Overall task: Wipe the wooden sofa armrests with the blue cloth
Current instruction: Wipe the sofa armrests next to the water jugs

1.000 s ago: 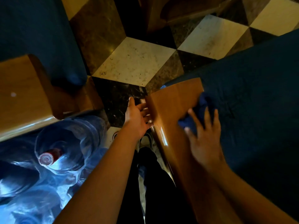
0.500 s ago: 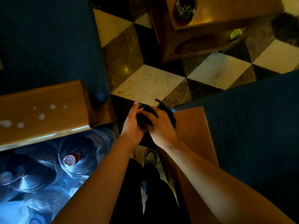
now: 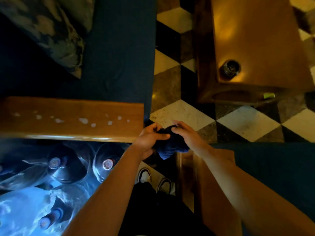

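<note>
The dark blue cloth is bunched between both hands, above the gap between two sofas. My left hand grips its left side and my right hand grips its right side. A wooden armrest with several pale spots on top runs across the left, its end just left of my left hand. A second wooden armrest lies under my right forearm, beside a dark blue seat cushion.
Several large blue water bottles crowd the floor at lower left. A dark blue sofa seat carries a patterned pillow. A wooden table with a small jar stands at upper right on the checkered floor.
My right hand lifted the cloth off the right armrest and brought it to my left hand. Both hands now hold it, and the view has shifted toward the left spotted armrest.
</note>
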A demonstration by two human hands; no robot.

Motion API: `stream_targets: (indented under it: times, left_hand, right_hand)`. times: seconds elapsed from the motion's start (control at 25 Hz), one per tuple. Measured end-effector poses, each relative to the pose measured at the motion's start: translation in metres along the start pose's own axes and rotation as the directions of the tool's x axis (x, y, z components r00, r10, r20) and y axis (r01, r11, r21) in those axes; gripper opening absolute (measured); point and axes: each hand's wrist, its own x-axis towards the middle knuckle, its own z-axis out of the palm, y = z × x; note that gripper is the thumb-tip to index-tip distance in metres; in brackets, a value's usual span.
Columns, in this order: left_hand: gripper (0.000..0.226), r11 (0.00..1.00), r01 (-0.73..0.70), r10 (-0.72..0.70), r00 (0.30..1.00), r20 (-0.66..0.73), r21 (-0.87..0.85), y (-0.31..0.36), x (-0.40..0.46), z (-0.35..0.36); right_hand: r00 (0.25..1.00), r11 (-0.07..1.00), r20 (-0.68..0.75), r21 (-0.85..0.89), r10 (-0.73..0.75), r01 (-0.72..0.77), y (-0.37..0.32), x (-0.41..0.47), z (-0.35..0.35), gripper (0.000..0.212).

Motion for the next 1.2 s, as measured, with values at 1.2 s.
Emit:
stream_targets:
  times: [1.2]
  left_hand:
    - [0.040,0.692,-0.495,-0.535,0.139,-0.834,-0.526,-0.068,0.051,-0.078]
  right_hand:
    - [0.413,-0.435,0.909,-0.351,0.054,0.829,0.034,0.182,0.138,0.083]
